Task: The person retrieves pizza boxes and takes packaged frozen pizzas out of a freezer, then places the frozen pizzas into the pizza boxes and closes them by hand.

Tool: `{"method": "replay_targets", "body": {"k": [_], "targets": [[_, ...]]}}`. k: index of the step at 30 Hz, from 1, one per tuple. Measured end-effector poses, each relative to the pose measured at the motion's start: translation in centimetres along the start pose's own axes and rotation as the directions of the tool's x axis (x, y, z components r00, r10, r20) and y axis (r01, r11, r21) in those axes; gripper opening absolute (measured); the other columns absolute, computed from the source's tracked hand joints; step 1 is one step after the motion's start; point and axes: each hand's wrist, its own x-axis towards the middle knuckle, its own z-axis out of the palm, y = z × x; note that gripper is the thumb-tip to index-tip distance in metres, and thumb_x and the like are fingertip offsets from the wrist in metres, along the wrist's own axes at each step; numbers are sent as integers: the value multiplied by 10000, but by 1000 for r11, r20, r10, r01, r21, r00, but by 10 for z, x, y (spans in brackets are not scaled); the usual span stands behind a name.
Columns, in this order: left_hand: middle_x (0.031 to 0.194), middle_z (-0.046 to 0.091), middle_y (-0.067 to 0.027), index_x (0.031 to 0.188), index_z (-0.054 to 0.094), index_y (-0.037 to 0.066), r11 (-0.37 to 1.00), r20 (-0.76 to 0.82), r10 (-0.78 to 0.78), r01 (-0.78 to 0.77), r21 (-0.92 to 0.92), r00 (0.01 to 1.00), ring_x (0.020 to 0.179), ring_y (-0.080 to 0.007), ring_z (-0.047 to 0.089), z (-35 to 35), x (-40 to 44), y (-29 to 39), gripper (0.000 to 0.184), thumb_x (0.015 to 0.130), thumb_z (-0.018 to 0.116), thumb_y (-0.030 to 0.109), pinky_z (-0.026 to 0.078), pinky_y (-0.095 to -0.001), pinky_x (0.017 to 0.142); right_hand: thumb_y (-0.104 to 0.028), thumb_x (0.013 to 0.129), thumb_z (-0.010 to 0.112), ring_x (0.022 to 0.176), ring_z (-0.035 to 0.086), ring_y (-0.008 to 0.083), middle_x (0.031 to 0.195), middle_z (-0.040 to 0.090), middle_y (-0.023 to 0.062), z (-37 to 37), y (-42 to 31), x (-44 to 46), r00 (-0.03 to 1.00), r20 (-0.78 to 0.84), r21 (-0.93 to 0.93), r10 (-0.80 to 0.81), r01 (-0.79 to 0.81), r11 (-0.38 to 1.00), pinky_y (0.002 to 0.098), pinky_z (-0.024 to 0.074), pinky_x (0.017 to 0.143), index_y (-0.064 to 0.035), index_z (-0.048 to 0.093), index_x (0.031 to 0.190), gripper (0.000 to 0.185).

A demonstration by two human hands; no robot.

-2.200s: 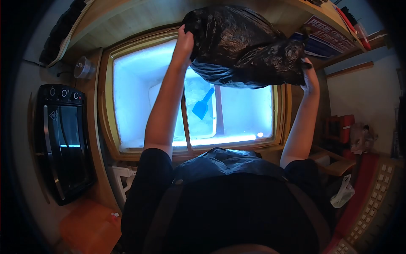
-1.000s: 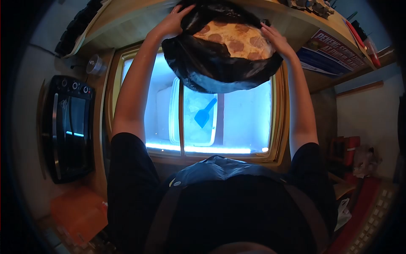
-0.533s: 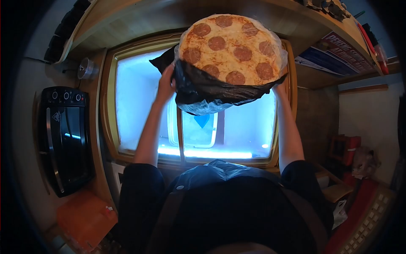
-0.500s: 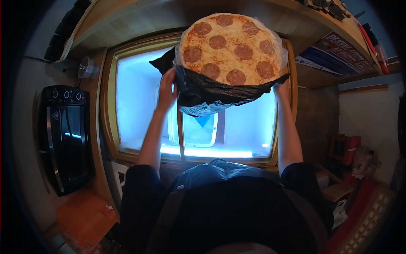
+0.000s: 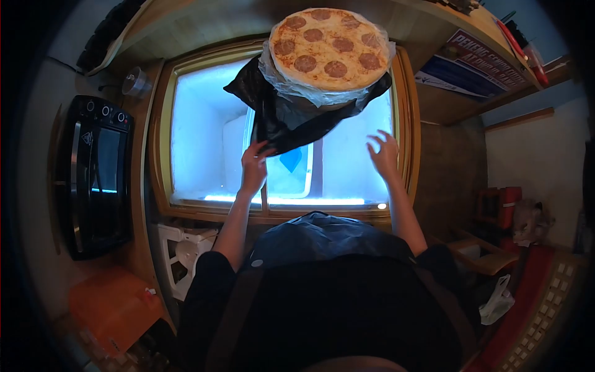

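A stack of plastic-wrapped pizzas (image 5: 328,49), the top one with pepperoni slices, rests at the far side of a lit chest freezer (image 5: 406,124). The black plastic bag (image 5: 291,137) hangs below and around the stack, over the freezer's glass top. My left hand (image 5: 254,167) pinches the lower left edge of the bag. To the right, my right hand (image 5: 384,155) is raised above the glass with fingers apart, holding nothing. Partly covered by the bag, a blue scoop (image 5: 290,160) shows through the glass in a white tub (image 5: 291,186).
A black toaster oven (image 5: 99,180) stands at the left, with a clear plastic cup (image 5: 136,84) near it. An orange box (image 5: 114,307) is at the lower left. White plastic stool (image 5: 183,248) beside the freezer. Wooden shelf with a printed sign (image 5: 468,65) at the upper right.
The bag has come down off the pizzas, which now show fully at the far side. My right hand has let go of the bag and moved nearer; my left hand has moved down with its edge.
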Motion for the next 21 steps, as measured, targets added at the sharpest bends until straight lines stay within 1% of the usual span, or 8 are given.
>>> {"method": "replay_targets", "body": {"k": [1, 4, 7, 10, 15, 17, 18, 21], "targets": [[1281, 435, -77, 1087, 610, 126, 950, -83, -135, 106, -293, 987, 1219, -282, 380, -6, -4, -3, 466, 722, 455, -118, 247, -432, 1050, -219, 846, 584, 1016, 514, 262, 1069, 547, 121, -17, -13, 5, 990, -84, 223, 112, -91, 971, 458, 382, 920, -33, 616, 982, 233], [1150, 467, -123, 1111, 562, 107, 870, -477, -486, 355, -342, 732, 1118, -282, 446, -23, -4, 5, 434, 757, 414, -96, 344, -382, 968, -206, 848, 586, 822, 585, 211, 975, 549, 144, -76, -59, 39, 905, -131, 802, 406, -144, 579, 364, 508, 720, -1, 582, 962, 234], [1150, 491, -108, 1127, 548, 74, 913, -442, -355, 203, -354, 824, 1113, -280, 452, -36, 12, 19, 427, 752, 424, -92, 355, -374, 967, -243, 793, 660, 727, 597, 184, 855, 564, 138, -102, -97, 83, 898, -2, 993, 440, -49, 104, 295, 531, 596, 53, 522, 953, 364], [1113, 516, -105, 1094, 559, 48, 929, -388, -213, 62, -366, 896, 1057, -241, 496, -38, 24, 57, 385, 752, 427, -71, 380, -335, 931, -254, 736, 716, 641, 590, 174, 784, 573, 105, -95, -102, 123, 869, 315, 949, 381, -283, -139, 259, 515, 524, 49, 522, 939, 414], [947, 538, -106, 959, 621, 41, 863, -388, -106, -109, -493, 916, 974, -238, 523, -26, 34, 95, 342, 692, 429, -54, 412, -302, 858, -260, 694, 751, 515, 514, 126, 687, 550, 51, -84, -97, 141, 859, 313, 933, 405, -358, 38, 223, 404, 412, -21, 533, 890, 379], [1055, 558, -103, 1067, 569, 27, 800, -158, -95, -19, -600, 983, 1027, -200, 531, -24, 33, 105, 336, 759, 448, -33, 402, -293, 905, -256, 692, 752, 498, 479, 107, 676, 533, 41, -88, -101, 132, 865, 278, 925, 417, -358, 126, 219, 354, 389, -31, 528, 877, 367], [1073, 556, -109, 1091, 560, 39, 666, -23, -148, 83, -741, 989, 1036, -206, 530, -25, 36, 112, 316, 788, 473, 20, 406, -304, 905, -244, 688, 751, 465, 429, 90, 661, 511, 30, -90, -116, 121, 873, 267, 949, 409, -312, 46, 218, 304, 372, -51, 526, 850, 338], [1133, 545, -123, 1168, 518, 71, 127, 345, -134, 361, -924, 929, 1062, -220, 528, -35, 41, 134, 332, 858, 527, 191, 421, -333, 902, -274, 711, 745, 441, 442, 85, 641, 521, 16, -84, -158, 81, 876, 277, 951, 395, -310, 21, 219, 347, 386, -35, 560, 898, 356]]}}
